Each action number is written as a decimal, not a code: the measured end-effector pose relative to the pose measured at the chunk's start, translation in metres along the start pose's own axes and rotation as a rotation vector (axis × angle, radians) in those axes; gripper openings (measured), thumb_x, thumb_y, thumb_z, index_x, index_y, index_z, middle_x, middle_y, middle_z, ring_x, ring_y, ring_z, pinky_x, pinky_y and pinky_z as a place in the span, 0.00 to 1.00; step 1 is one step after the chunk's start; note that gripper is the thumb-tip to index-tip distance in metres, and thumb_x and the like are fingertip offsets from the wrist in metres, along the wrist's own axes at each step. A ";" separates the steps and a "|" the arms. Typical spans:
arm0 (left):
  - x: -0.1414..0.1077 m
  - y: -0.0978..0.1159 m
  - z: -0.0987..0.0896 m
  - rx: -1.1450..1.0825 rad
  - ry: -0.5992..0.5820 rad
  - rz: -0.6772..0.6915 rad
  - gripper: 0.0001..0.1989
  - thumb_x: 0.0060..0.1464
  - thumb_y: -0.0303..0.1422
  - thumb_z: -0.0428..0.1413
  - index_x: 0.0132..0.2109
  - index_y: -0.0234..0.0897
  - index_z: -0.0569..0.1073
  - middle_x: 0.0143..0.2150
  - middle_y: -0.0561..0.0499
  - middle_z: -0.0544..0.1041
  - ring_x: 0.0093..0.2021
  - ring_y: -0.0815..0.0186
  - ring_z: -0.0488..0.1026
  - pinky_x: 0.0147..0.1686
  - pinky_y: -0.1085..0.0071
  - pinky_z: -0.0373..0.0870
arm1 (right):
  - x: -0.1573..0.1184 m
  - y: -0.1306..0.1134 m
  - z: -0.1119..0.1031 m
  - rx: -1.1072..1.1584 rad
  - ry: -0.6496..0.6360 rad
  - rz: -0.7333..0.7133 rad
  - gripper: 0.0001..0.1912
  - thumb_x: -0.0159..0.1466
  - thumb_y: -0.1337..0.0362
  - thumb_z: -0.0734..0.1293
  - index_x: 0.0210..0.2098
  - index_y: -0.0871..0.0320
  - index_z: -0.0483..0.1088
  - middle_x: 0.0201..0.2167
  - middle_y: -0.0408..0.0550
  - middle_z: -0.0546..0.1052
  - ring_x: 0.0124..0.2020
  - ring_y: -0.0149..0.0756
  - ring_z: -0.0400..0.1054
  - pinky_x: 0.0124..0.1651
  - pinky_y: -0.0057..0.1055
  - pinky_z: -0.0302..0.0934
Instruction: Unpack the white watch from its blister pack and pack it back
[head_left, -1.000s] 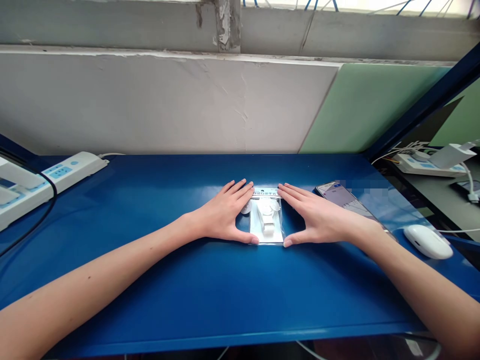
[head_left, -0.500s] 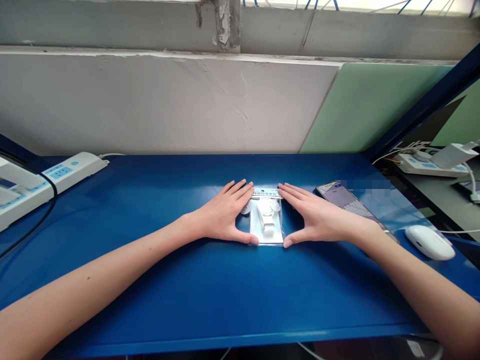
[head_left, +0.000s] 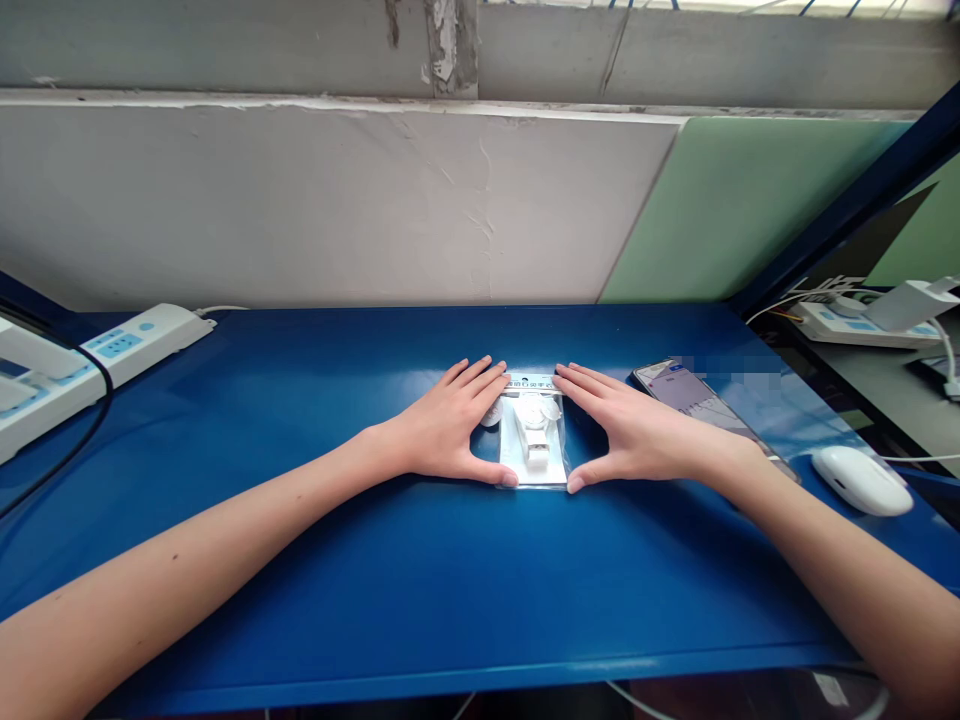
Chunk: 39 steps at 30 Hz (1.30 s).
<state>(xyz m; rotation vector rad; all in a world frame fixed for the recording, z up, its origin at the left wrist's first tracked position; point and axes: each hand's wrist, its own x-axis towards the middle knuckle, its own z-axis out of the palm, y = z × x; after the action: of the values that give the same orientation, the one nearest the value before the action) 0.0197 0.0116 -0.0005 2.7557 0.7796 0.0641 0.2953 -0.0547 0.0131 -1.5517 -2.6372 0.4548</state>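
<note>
A clear plastic packet (head_left: 533, 440) with a printed header strip and a white item inside lies flat on the blue table (head_left: 480, 590). My left hand (head_left: 450, 425) rests at its left side, fingers stretched out and thumb spread, with fingertips and thumb at the packet's edge. On the other side my right hand (head_left: 637, 430) is spread the same way, its fingertips at the header strip and its thumb by the lower right corner. A small round whitish piece (head_left: 492, 413) shows between my left fingers and the packet.
A phone (head_left: 690, 390) lies behind my right wrist, with a white mouse-like object (head_left: 862, 481) to its right. At the far left is a white power strip (head_left: 112, 350) with a black cable. Another power strip (head_left: 855, 325) stands beyond the table's right edge.
The camera view has shifted very slightly. Both hands and the packet stay in the same place.
</note>
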 end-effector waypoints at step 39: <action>-0.004 0.004 0.000 0.027 0.082 -0.042 0.27 0.70 0.38 0.36 0.70 0.33 0.57 0.75 0.39 0.50 0.74 0.53 0.47 0.71 0.51 0.46 | 0.007 0.002 -0.002 0.075 0.325 -0.078 0.16 0.66 0.52 0.66 0.26 0.54 0.69 0.40 0.53 0.79 0.44 0.48 0.75 0.46 0.44 0.69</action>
<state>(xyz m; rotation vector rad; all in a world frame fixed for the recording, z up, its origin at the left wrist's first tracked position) 0.0182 0.0067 0.0009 2.7760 0.8656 0.1600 0.2935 -0.0473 0.0141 -1.3626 -2.3938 0.2664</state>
